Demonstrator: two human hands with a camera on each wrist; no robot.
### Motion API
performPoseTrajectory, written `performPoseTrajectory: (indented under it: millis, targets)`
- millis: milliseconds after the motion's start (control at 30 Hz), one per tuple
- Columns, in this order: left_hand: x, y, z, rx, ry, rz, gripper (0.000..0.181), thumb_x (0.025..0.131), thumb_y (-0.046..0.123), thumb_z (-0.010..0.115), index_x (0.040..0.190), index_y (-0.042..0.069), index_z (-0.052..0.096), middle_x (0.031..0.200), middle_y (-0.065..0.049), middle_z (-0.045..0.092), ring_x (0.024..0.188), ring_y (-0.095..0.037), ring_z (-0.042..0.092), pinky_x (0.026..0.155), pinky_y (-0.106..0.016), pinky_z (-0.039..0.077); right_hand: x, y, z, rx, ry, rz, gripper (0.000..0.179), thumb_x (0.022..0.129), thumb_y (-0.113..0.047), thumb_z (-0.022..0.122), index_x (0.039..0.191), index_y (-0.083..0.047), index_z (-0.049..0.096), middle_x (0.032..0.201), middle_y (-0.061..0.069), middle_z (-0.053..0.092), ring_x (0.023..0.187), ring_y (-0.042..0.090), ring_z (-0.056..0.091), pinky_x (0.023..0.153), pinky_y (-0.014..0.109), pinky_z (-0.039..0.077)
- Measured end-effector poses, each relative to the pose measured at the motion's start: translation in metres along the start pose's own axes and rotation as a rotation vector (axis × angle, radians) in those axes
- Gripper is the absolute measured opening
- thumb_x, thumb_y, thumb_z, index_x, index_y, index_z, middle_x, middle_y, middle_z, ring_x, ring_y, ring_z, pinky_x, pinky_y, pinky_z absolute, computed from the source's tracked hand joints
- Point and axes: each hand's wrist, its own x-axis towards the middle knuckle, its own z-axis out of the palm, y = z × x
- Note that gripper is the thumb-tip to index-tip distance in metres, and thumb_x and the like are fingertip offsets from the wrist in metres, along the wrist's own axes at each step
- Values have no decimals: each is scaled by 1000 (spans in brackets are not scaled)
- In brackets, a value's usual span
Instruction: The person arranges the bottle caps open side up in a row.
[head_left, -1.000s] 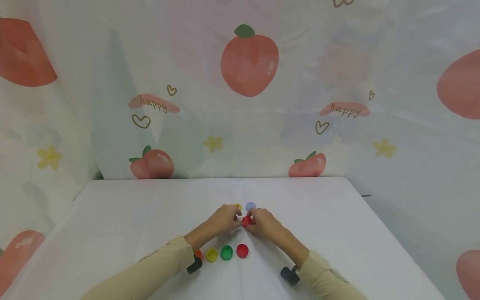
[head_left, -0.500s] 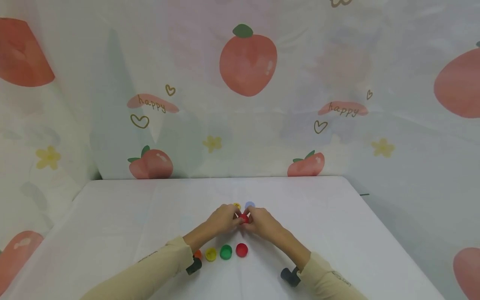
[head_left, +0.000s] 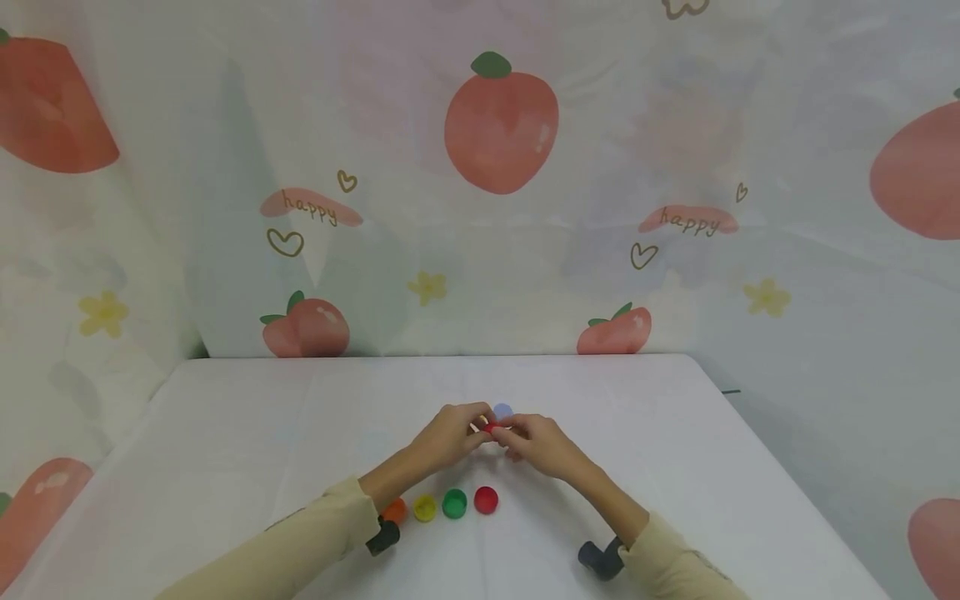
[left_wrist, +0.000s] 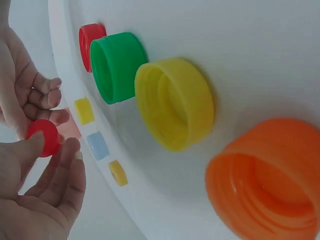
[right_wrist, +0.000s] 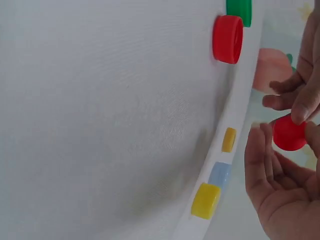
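Red cap (right_wrist: 289, 135): held between both hands, raised off the white tabletop (head_left: 262, 467). Sits below and slightly right of centre in the head frame, partly hidden there by fingers; at far left of the left wrist frame, far right of the right wrist frame. Left hand (head_left: 452, 433): narrow grip, cap pinched, thumb flat on its face. Right hand (head_left: 543, 446): narrow grip too, same cap pinched from the opposite side, thumb at the rim. Lower centre of head frame, a row, left to right: orange cap (left_wrist: 272, 175), yellow cap (left_wrist: 175, 105), green cap (left_wrist: 120, 67), second red cap (head_left: 486, 500); well apart from both hands, hollow side up on first three, orange one partly behind a dark wrist device (head_left: 383, 537). Another such device (head_left: 602, 560) on right wrist, lower right. Beyond the hands: pale blue cap (head_left: 503, 412), near the fingertips in head frame; in right wrist frame, flanked by small yellow cap (right_wrist: 229, 140) above, bigger-looking yellow cap (right_wrist: 205, 201) below. Beige sleeves (head_left: 315, 533) in from bottom edge, lower left and lower right. Backdrop (head_left: 525, 275) across upper half of head frame: printed peaches, yellow flowers, hearts, "happy" lettering.
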Motion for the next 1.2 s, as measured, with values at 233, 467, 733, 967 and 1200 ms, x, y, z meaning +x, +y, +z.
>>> performPoseTrajectory:
  millis: [233, 467, 733, 967, 1200]
  targets:
    - [-2, 3, 1, -12, -21, 30, 15, 86, 13, 70, 99, 15, 62, 97, 1, 68, 83, -12, 63, 70, -18, 50, -6, 6, -5, 100, -92, 7, 38, 95, -22, 58, 123, 2, 56, 101, 16, 63, 84, 29, 63, 73, 35, 54]
    - [-4, -2, 3, -68, -92, 31, 23, 88, 9, 67, 109, 9, 57, 104, -2, 67, 93, -13, 64, 72, -18, 51, -12, 6, -7, -65, -33, -21, 31, 88, -13, 67, 116, -1, 60, 98, 4, 63, 86, 21, 60, 70, 28, 53]
    - [-6, -9, 3, -77, -224, 74, 20, 90, 7, 63, 110, 9, 59, 102, 1, 68, 95, -8, 63, 75, -16, 49, -18, 5, -5, -259, -42, -58, 31, 82, -7, 72, 110, -1, 62, 92, -1, 60, 84, 16, 56, 72, 24, 51]
    - [-8, -7, 3, -67, -307, 85, 21, 91, 10, 63, 112, 13, 59, 104, 4, 67, 99, -6, 62, 82, -17, 47, -25, -2, -4, -351, -95, -51, 33, 79, -7, 75, 109, -2, 63, 93, 0, 61, 88, 17, 57, 76, 29, 52]
    - [-11, -6, 3, 12, -304, -20, 11, 90, 12, 65, 100, 11, 64, 90, 6, 66, 87, -7, 61, 76, -19, 49, -31, -1, 0, -412, -162, -9, 29, 78, -10, 76, 103, -6, 62, 82, -1, 52, 76, 15, 49, 66, 25, 48]
